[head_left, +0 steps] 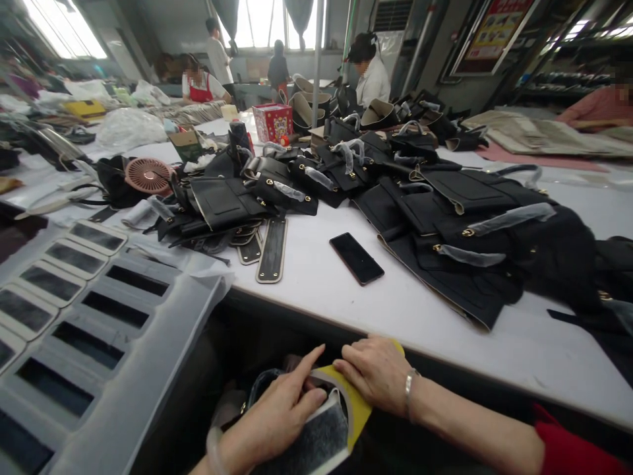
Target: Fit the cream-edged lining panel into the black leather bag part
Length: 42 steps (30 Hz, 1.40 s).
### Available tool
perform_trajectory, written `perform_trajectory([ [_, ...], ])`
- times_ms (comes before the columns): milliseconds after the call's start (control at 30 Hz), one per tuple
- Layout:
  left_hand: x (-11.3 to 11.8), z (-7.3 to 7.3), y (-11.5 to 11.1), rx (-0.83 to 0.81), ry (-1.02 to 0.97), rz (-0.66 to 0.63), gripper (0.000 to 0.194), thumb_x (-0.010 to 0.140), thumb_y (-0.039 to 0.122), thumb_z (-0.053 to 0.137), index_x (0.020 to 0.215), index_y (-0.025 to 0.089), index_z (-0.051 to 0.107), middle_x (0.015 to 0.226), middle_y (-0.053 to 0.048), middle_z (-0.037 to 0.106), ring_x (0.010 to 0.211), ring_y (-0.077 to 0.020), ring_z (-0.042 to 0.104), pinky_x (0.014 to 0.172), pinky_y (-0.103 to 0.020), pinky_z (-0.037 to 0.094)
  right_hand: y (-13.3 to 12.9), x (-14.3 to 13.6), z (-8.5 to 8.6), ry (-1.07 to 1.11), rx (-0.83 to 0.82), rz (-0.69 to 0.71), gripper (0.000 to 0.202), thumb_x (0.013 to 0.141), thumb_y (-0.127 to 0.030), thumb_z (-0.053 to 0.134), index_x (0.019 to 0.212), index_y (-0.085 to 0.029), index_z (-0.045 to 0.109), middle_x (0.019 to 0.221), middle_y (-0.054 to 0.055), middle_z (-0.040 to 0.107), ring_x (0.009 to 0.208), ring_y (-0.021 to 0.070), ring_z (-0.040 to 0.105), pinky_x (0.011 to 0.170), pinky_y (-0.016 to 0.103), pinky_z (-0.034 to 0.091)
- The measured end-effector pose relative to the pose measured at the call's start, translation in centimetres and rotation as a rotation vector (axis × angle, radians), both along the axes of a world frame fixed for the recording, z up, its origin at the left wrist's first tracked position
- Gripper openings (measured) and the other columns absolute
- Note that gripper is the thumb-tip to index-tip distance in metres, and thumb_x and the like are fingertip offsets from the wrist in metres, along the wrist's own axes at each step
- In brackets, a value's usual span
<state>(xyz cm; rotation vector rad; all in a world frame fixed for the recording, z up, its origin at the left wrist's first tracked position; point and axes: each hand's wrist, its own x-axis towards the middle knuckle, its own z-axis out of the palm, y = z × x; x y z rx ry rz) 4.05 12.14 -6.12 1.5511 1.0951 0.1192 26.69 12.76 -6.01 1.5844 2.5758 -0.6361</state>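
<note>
My left hand (277, 415) and my right hand (378, 373) rest below the table edge on a flat piece with a yellow border and dark grey centre (341, 422), held in my lap. The left hand's index finger stretches along its curved yellow rim, the thumb pressing the grey face. My right hand presses on the yellow edge from the right, a bracelet on its wrist. Something dark lies under the piece; I cannot tell what it is.
A black phone (356, 258) lies on the white table (316, 284). Piles of black bag parts (465, 231) cover the table beyond it. Long black strips (271, 251) and a pink fan (147, 175) lie left. Grey trays with slots (74, 310) stand at left. Other people work at the back.
</note>
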Motion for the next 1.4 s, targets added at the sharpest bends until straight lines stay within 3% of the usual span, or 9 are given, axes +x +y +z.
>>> perform_trajectory([
  [200,0.2,0.4,0.1,0.088,-0.055,-0.020,0.033,0.096,0.031,0.051,0.129,0.031,0.057,0.115,0.004,0.068,0.105,-0.0158,0.061,0.092,-0.022,0.041,0.8,-0.5,-0.6,-0.032,0.120,0.117,0.040,0.103,-0.036,0.035,0.079,-0.019,0.062,0.073,0.006,0.070,0.066,0.0206,0.065,0.061,0.033,0.029],
  [467,0.5,0.6,0.1,0.151,-0.032,-0.053,0.015,0.097,0.029,0.050,0.099,0.026,0.065,0.099,0.007,0.069,0.094,-0.0118,0.062,0.083,-0.019,0.040,1.1,-0.5,-0.3,-0.065,0.165,0.217,0.044,0.103,-0.036,0.031,0.074,-0.020,0.060,0.069,0.004,0.070,0.059,0.0191,0.063,0.055,0.034,0.022],
  [667,0.7,0.5,-0.3,0.223,-0.006,-0.071,0.016,0.098,0.026,0.048,0.097,0.024,0.064,0.099,0.005,0.067,0.094,-0.0129,0.060,0.083,-0.021,0.039,1.0,-0.4,-0.3,-0.072,0.162,0.261,0.045,0.103,-0.037,0.029,0.075,-0.020,0.060,0.069,0.004,0.070,0.058,0.0188,0.063,0.054,0.034,0.020],
  [1200,0.3,-1.0,-1.7,0.434,0.084,-0.175,0.020,0.101,0.027,0.041,0.094,0.024,0.059,0.092,0.002,0.065,0.086,-0.0151,0.062,0.075,-0.024,0.041,-1.5,-0.7,-0.1,-0.152,0.118,0.166,0.043,0.104,-0.035,0.028,0.079,-0.021,0.061,0.070,0.004,0.072,0.060,0.0236,0.069,0.054,0.032,0.032],
  [1400,-0.1,0.6,-1.7,0.319,-0.031,-0.173,0.029,0.101,0.033,0.038,0.116,0.027,0.062,0.116,0.000,0.067,0.106,-0.0185,0.061,0.093,-0.026,0.041,-2.8,-1.2,0.5,-0.184,0.092,0.117,0.043,0.103,-0.035,0.030,0.080,-0.021,0.063,0.070,0.006,0.072,0.061,0.0251,0.069,0.051,0.032,0.029],
])
